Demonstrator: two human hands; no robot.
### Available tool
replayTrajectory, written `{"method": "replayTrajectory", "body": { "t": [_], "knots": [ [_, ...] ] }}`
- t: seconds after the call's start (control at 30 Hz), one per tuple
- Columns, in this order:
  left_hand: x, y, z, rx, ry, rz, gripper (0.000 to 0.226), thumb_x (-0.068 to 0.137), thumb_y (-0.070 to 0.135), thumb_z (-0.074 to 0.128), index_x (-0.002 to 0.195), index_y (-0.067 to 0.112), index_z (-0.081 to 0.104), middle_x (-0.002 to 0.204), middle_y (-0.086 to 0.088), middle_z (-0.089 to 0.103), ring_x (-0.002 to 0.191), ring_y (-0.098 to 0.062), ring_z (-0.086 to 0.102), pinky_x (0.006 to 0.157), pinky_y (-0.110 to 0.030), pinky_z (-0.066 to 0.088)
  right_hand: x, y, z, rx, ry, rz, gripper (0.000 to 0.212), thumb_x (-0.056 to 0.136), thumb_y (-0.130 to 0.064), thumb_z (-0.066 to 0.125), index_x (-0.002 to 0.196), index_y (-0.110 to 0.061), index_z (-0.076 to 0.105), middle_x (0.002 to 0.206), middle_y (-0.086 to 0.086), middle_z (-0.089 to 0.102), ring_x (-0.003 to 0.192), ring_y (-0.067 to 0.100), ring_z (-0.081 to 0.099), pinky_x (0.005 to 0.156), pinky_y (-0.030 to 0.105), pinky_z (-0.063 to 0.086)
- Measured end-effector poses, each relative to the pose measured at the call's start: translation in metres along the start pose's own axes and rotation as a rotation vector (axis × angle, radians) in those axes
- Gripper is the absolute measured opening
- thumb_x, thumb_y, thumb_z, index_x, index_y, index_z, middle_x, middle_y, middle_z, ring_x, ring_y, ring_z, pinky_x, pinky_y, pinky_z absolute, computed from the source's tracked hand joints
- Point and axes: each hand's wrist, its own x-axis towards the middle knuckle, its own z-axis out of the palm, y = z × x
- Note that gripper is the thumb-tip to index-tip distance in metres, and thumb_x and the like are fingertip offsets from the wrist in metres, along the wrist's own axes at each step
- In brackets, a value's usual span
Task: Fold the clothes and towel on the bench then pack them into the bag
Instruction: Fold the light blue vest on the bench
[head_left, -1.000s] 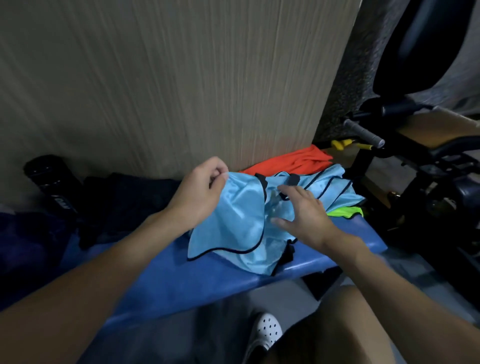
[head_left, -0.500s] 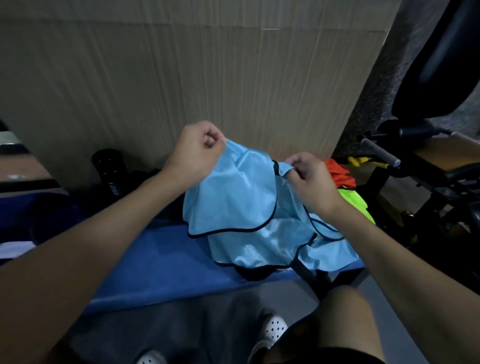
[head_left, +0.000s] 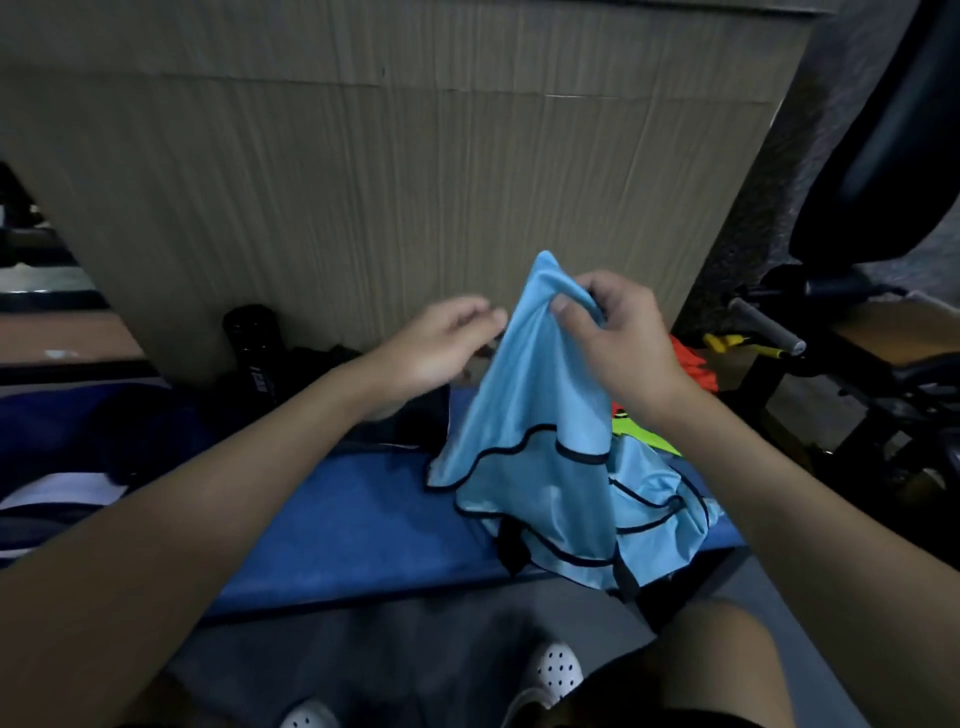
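Stretching across the lower middle of the frame, the blue tabletop (head_left: 353, 519) carries the lower folds of a light-blue, black-trimmed garment (head_left: 540, 447). Its top is lifted at centre, pinched between the thumb and fingers of the right hand (head_left: 618, 338). The left hand (head_left: 447, 343), just left of the garment, has loosely curled fingers at the fabric's edge; blur hides whether they hold it. A black bottle (head_left: 254, 343) stands centre-left, its white lettering unreadable.
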Motion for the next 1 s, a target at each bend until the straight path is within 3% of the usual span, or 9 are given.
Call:
{"method": "replayTrajectory", "body": {
  "t": [0.13, 0.23, 0.3, 0.4, 0.57, 0.6, 0.7, 0.87, 1.0],
  "knots": [
    [-0.017, -0.032, 0.011, -0.029, -0.175, -0.093, 0.016, 0.1, 0.018, 0.057, 0.107, 0.006, 0.067, 0.098, 0.001, 0.074, 0.092, -0.003, 0.069, 0.078, -0.02, 0.055, 0.006, -0.008, -0.014, 0.1, 0.081, 0.038, 0.019, 0.093, -0.011, 0.06, 0.078, -0.022, 0.059, 0.072, -0.003, 0.052, 0.068, 0.007, 0.047, 0.065, 0.027, 0.04],
    [-0.016, -0.037, 0.015, -0.031, -0.094, -0.06, 0.019, 0.094, 0.013, 0.067, 0.099, -0.005, 0.068, 0.1, -0.016, 0.075, 0.092, -0.02, 0.071, 0.086, -0.042, 0.058, 0.007, -0.01, -0.021, 0.17, 0.109, 0.067, 0.008, 0.087, -0.022, 0.06, 0.08, -0.021, 0.062, 0.078, 0.005, 0.053, 0.074, 0.015, 0.048, 0.068, 0.033, 0.04],
    [-0.012, -0.03, 0.012, -0.032, 0.013, -0.031, 0.023, 0.093, 0.014, 0.069, 0.089, -0.009, 0.065, 0.093, -0.025, 0.072, 0.078, -0.019, 0.065, 0.072, -0.04, 0.054, 0.01, -0.004, -0.028, 0.135, 0.155, 0.1, 0.01, 0.089, -0.02, 0.06, 0.079, -0.02, 0.061, 0.077, 0.005, 0.054, 0.074, 0.016, 0.049, 0.067, 0.033, 0.041],
    [-0.01, -0.004, 0.001, -0.07, 0.182, 0.011, 0.016, 0.09, 0.011, 0.071, 0.076, 0.006, 0.065, 0.076, -0.012, 0.07, 0.064, -0.011, 0.06, 0.056, -0.023, 0.046, 0.018, 0.018, -0.044, -0.105, 0.17, 0.208, 0.006, 0.085, -0.012, 0.062, 0.089, -0.015, 0.059, 0.08, 0.001, 0.056, 0.076, 0.016, 0.053, 0.069, 0.035, 0.047],
    [-0.005, 0.039, -0.004, -0.064, 0.229, 0.086, 0.019, 0.087, 0.012, 0.075, 0.084, -0.005, 0.066, 0.075, -0.016, 0.065, 0.065, -0.018, 0.056, 0.058, -0.029, 0.043, 0.007, -0.001, -0.025, -0.133, -0.079, 0.042, 0.062, 0.083, -0.032, 0.074, 0.137, -0.015, 0.048, 0.122, 0.0, 0.059, 0.111, 0.006, 0.054, 0.089, 0.007, 0.039],
    [-0.005, 0.044, -0.002, -0.068, 0.215, 0.09, 0.019, 0.086, 0.012, 0.075, 0.085, -0.005, 0.066, 0.075, -0.017, 0.064, 0.065, -0.018, 0.056, 0.059, -0.03, 0.043, 0.006, -0.008, -0.018, -0.095, -0.173, 0.023, 0.066, 0.082, -0.037, 0.073, 0.139, -0.014, 0.047, 0.125, 0.0, 0.06, 0.115, 0.005, 0.055, 0.093, 0.01, 0.04],
    [-0.009, 0.054, 0.0, -0.123, 0.152, 0.107, 0.016, 0.088, 0.012, 0.073, 0.088, -0.004, 0.069, 0.08, -0.024, 0.068, 0.068, -0.019, 0.062, 0.064, -0.032, 0.049, 0.001, -0.021, -0.004, -0.013, -0.329, 0.006, 0.042, 0.085, -0.034, 0.068, 0.115, -0.004, 0.064, 0.104, 0.009, 0.069, 0.094, 0.012, 0.062, 0.082, 0.038, 0.05],
    [-0.015, 0.033, -0.007, -0.418, 0.124, -0.012, 0.016, 0.098, 0.013, 0.057, 0.093, 0.006, 0.07, 0.081, -0.004, 0.07, 0.074, -0.012, 0.065, 0.069, -0.027, 0.053, 0.0, -0.027, -0.008, 0.144, -0.146, 0.056, 0.021, 0.092, -0.014, 0.064, 0.087, 0.006, 0.061, 0.077, 0.009, 0.057, 0.071, 0.018, 0.052, 0.064, 0.035, 0.043],
    [-0.025, 0.004, -0.004, -0.303, -0.101, -0.113, 0.023, 0.101, 0.016, 0.055, 0.108, -0.003, 0.066, 0.107, -0.018, 0.072, 0.101, -0.026, 0.069, 0.088, -0.04, 0.057, 0.005, -0.035, -0.013, 0.242, -0.039, 0.06, 0.013, 0.093, -0.005, 0.061, 0.081, -0.01, 0.062, 0.069, -0.004, 0.056, 0.065, 0.009, 0.053, 0.06, 0.025, 0.045]
  ]
}}
